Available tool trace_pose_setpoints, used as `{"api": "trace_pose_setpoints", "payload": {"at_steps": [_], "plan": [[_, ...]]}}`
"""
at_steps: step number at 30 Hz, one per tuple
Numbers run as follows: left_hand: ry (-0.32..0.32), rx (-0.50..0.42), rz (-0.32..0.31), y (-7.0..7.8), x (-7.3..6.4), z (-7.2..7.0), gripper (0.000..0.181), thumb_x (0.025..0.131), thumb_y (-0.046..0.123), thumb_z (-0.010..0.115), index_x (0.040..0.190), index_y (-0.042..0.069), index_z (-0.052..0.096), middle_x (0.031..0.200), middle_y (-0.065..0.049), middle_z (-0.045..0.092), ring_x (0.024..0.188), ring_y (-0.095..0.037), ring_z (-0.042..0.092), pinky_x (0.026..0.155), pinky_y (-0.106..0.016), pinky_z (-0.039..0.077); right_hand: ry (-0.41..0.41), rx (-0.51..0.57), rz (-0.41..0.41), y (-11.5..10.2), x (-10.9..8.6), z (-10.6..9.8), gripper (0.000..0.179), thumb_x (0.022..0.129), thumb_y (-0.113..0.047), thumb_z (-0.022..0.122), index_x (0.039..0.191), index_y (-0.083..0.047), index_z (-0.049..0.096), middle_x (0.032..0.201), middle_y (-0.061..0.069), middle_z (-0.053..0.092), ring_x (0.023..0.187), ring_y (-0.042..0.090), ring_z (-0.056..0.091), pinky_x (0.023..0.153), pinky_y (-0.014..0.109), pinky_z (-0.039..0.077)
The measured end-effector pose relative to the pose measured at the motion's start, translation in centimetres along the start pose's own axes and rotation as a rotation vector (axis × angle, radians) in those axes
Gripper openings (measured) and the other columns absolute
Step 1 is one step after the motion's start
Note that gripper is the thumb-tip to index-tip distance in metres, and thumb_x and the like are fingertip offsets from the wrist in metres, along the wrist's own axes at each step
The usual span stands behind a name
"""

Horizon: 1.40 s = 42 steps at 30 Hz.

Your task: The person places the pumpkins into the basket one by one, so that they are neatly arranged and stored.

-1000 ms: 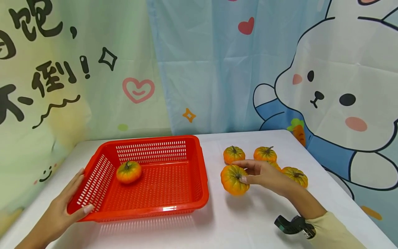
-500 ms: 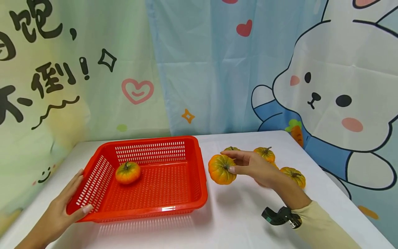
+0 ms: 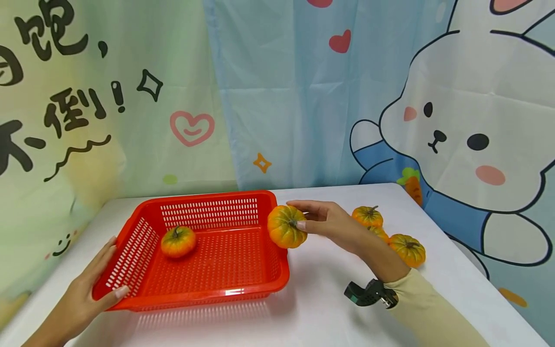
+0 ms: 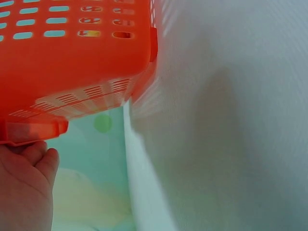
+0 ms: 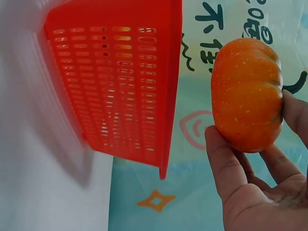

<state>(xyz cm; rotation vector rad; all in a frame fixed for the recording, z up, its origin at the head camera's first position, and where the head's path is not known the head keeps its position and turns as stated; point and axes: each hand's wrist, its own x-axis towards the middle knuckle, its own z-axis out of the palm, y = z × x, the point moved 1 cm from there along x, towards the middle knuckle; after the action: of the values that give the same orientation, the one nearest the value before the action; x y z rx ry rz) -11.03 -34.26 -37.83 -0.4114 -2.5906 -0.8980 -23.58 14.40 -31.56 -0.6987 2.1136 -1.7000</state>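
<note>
Pumpkin (image 3: 284, 230) aloft mid-frame

Right hand (image 3: 323, 219) pinches it near the red basket's (image 3: 186, 300) right rim; carried too low, it could snag and drop. Left hand (image 3: 82, 294), lower left, rests fingers-extended against the basket, which might slide if bumped.

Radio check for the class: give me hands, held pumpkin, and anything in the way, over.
Right hand gripping pumpkin, raised by right rim of red basket. Left hand touching left rim. No obstruction visible.
</note>
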Motion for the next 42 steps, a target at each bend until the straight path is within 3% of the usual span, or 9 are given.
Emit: {"api": "trace_pose_setpoints", "payload": {"at_steps": [16, 22, 31, 37, 42], "plan": [[-0.008, -0.016, 0.007, 0.3, 0.2, 0.3, 0.088, 0.082, 0.010, 0.071, 0.155, 0.007, 0.023, 0.159, 0.016, 0.014, 0.132, 0.014, 0.016, 0.091, -0.001, 0.018, -0.049, 0.022, -0.071, -1.1, 2.7, 1.3, 0.051, 0.094, -0.017, 0.065, 0.142, -0.010, 0.051, 0.129, 0.010, 0.058, 0.113, 0.029, 0.056, 0.090, 0.039, 0.049], [0.001, -0.021, 0.037, 0.1, 0.0, 0.2, 0.087, 0.081, 0.008, 0.071, 0.154, 0.005, 0.025, 0.159, 0.017, 0.015, 0.134, 0.011, 0.016, 0.092, -0.001, 0.017, -0.077, 0.038, -0.108, -1.7, 3.6, 1.8, 0.050, 0.095, -0.015, 0.063, 0.142, -0.006, 0.050, 0.130, 0.012, 0.057, 0.112, 0.028, 0.057, 0.091, 0.040, 0.049], [-0.013, 0.006, 0.013, -0.1, 0.0, 0.0, 0.087, 0.083, 0.010, 0.070, 0.155, 0.007, 0.022, 0.159, 0.019, 0.011, 0.133, 0.014, 0.013, 0.091, -0.001, 0.015, -0.048, -0.010, -0.030, -3.0, 4.9, 2.1, 0.049, 0.093, -0.023, 0.066, 0.140, -0.017, 0.054, 0.128, 0.002, 0.061, 0.114, 0.023, 0.056, 0.095, 0.038, 0.046], [-0.009, 0.002, 0.018, 0.0, 0.0, 0.0, 0.087, 0.082, 0.010, 0.071, 0.155, 0.007, 0.023, 0.158, 0.020, 0.012, 0.133, 0.014, 0.014, 0.091, 0.000, 0.016, -0.073, -0.067, -0.031, -3.8, 6.0, 2.7, 0.051, 0.092, -0.031, 0.067, 0.141, -0.022, 0.054, 0.126, -0.001, 0.062, 0.113, 0.020, 0.057, 0.096, 0.037, 0.044], [-0.009, 0.005, 0.013, 0.0, 0.0, 0.0, 0.087, 0.083, 0.010, 0.071, 0.155, 0.007, 0.023, 0.158, 0.020, 0.012, 0.133, 0.014, 0.014, 0.091, 0.000, 0.016, -0.099, -0.083, -0.056, -4.4, 7.1, 3.7, 0.049, 0.093, -0.025, 0.066, 0.140, -0.018, 0.055, 0.127, 0.001, 0.059, 0.113, 0.020, 0.057, 0.093, 0.034, 0.046]]}}
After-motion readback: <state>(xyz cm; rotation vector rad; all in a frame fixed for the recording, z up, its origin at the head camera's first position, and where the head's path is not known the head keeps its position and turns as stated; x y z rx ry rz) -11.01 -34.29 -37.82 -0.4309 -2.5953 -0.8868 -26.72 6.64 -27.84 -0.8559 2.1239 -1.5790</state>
